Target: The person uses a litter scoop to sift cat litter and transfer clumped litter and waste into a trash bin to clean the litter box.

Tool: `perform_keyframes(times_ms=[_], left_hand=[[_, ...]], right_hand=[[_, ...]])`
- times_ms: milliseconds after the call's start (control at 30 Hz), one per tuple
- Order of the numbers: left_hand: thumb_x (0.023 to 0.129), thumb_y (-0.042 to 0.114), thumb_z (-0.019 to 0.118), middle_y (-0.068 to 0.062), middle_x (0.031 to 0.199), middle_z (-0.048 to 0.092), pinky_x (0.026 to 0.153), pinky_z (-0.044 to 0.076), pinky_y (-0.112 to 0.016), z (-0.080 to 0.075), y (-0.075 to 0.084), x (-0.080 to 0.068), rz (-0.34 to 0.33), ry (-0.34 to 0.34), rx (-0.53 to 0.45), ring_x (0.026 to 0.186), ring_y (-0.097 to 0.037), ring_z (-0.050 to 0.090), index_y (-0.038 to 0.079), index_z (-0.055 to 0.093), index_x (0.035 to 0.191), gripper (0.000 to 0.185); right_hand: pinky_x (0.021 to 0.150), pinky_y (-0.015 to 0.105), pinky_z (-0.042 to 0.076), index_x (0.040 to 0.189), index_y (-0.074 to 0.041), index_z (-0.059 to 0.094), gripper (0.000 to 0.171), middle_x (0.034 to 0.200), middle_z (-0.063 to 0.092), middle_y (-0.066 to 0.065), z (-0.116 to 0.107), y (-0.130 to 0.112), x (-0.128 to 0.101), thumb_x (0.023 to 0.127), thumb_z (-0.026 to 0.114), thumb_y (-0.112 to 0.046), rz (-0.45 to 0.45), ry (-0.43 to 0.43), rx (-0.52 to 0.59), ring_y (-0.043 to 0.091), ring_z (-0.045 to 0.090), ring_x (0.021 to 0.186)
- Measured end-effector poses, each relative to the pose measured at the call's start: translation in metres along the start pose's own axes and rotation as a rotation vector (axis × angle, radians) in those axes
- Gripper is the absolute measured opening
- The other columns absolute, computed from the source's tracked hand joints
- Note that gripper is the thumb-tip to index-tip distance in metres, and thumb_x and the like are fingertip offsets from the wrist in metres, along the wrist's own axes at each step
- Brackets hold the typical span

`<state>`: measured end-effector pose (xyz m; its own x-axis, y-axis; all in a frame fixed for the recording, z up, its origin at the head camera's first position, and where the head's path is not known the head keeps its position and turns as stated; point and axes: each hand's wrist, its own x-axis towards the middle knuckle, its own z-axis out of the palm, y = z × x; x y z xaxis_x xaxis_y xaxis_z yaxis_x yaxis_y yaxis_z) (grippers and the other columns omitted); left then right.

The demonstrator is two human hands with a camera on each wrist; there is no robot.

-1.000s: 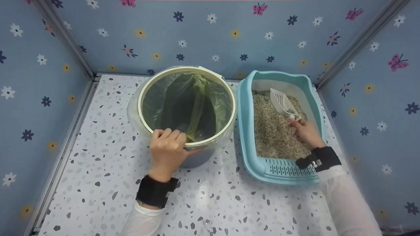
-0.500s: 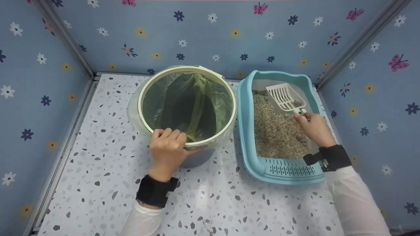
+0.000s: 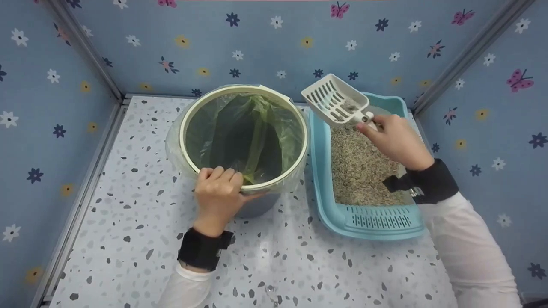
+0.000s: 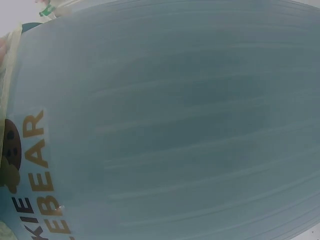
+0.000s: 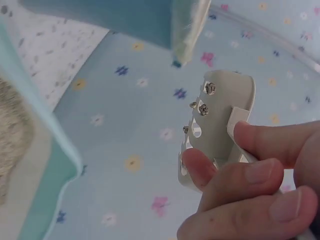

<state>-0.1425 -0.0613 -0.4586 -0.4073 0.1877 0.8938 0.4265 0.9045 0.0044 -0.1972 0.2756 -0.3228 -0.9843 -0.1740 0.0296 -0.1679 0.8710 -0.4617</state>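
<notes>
My left hand grips the near rim of a round trash can lined with a yellowish see-through bag. The left wrist view is filled by the can's blue-grey ribbed wall, with lettering at the left. In my right hand is the handle of a white slotted litter scoop, raised over the back left of the blue litter box. Some grey-brown clumps lie in the scoop. Seen from the right wrist, small bits sit at its slots, and fingers pinch the handle.
Sandy litter covers the box's floor, with a slotted step at the front. The can stands just left of the box on a speckled white floor. Blue flowered panels enclose the back and both sides.
My right hand has lifted the scoop up out of the litter and carried it left toward the can, with clumps in it. My left hand has stayed on the rim.
</notes>
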Motion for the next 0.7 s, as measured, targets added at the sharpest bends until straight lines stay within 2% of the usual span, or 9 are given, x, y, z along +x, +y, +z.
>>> perform_keyframes(times_ms=[100, 133, 300, 400, 500, 633, 700], left_hand=[[0.065, 0.083, 0.052, 0.000, 0.043, 0.036, 0.050, 0.031, -0.036, 0.000, 0.000, 0.000, -0.008, -0.008, -0.001, 0.041, -0.021, 0.037, 0.013, 0.034, 0.048, 0.075], [0.063, 0.083, 0.054, 0.000, 0.044, 0.036, 0.050, 0.031, -0.036, 0.000, 0.000, 0.000, -0.010, -0.010, -0.005, 0.041, -0.021, 0.038, 0.013, 0.034, 0.048, 0.074], [0.059, 0.080, 0.061, 0.000, 0.045, 0.035, 0.051, 0.032, -0.038, -0.001, 0.000, -0.001, -0.007, -0.007, -0.004, 0.042, -0.022, 0.038, 0.012, 0.033, 0.050, 0.074], [0.061, 0.079, 0.061, -0.001, 0.046, 0.034, 0.053, 0.034, -0.038, -0.001, 0.000, -0.001, -0.006, -0.003, -0.002, 0.043, -0.022, 0.038, 0.011, 0.034, 0.050, 0.074], [0.063, 0.078, 0.060, -0.001, 0.046, 0.033, 0.054, 0.036, -0.038, -0.001, 0.001, -0.002, -0.005, 0.000, -0.003, 0.043, -0.022, 0.037, 0.011, 0.034, 0.050, 0.073], [0.063, 0.078, 0.060, 0.000, 0.047, 0.033, 0.055, 0.036, -0.038, -0.001, 0.001, -0.002, -0.008, 0.001, -0.004, 0.044, -0.021, 0.037, 0.011, 0.035, 0.050, 0.073], [0.063, 0.078, 0.060, 0.000, 0.046, 0.034, 0.055, 0.036, -0.038, -0.001, 0.000, -0.002, -0.010, -0.002, -0.003, 0.044, -0.021, 0.037, 0.011, 0.035, 0.050, 0.073]], right_hand=[[0.039, 0.024, 0.030, 0.113, -0.010, 0.065, 0.040, 0.060, 0.045, -0.001, -0.001, -0.023, 0.008, 0.094, 0.053, -0.043, -0.064, -0.027, -0.024, 0.008, 0.033, 0.044], [0.039, 0.025, 0.030, 0.112, -0.011, 0.066, 0.040, 0.060, 0.045, -0.001, 0.000, -0.031, 0.010, 0.093, 0.053, -0.044, -0.081, -0.034, -0.043, 0.008, 0.034, 0.045], [0.044, 0.029, 0.033, 0.087, -0.011, 0.063, 0.033, 0.060, 0.044, -0.002, 0.009, -0.062, 0.016, 0.093, 0.054, -0.043, -0.164, -0.050, -0.167, 0.013, 0.039, 0.048], [0.046, 0.031, 0.035, 0.082, -0.010, 0.060, 0.032, 0.060, 0.044, -0.001, 0.020, -0.073, 0.017, 0.092, 0.057, -0.039, -0.251, -0.012, -0.248, 0.016, 0.042, 0.049], [0.042, 0.033, 0.033, 0.081, -0.008, 0.059, 0.029, 0.055, 0.043, 0.000, 0.031, -0.077, 0.014, 0.091, 0.059, -0.035, -0.390, 0.097, -0.367, 0.017, 0.040, 0.046], [0.037, 0.032, 0.027, 0.084, -0.004, 0.060, 0.019, 0.050, 0.043, 0.002, 0.044, -0.077, 0.010, 0.091, 0.058, -0.022, -0.626, 0.318, -0.556, 0.016, 0.034, 0.041], [0.038, 0.031, 0.028, 0.090, -0.003, 0.063, 0.016, 0.052, 0.046, 0.004, 0.048, -0.076, 0.008, 0.093, 0.055, -0.016, -0.738, 0.422, -0.666, 0.017, 0.037, 0.041]])
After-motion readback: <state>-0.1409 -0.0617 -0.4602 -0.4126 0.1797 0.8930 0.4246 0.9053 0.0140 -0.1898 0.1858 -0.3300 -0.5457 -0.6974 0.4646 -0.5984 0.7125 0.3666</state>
